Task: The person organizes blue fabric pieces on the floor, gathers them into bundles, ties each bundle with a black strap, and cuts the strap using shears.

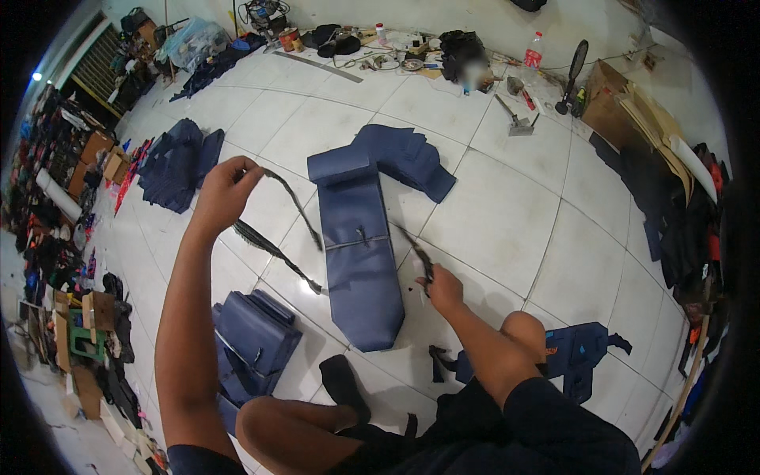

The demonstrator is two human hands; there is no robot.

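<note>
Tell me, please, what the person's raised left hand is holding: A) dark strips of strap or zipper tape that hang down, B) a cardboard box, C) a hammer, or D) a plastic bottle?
A: the left hand is lifted above the tiled floor and grips dark strips that trail down toward the long blue fabric piece, while the right hand holds another dark strip near that piece's right edge.

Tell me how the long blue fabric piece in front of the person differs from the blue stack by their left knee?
The long blue fabric piece lies flat and stretched out on the white tiled floor, a thin strap crossing its middle; the blue stack is a shorter heap of several layered pieces. The long piece tapers to a rounded tip, while the stack looks blocky. Both are the same dark blue material.
</note>
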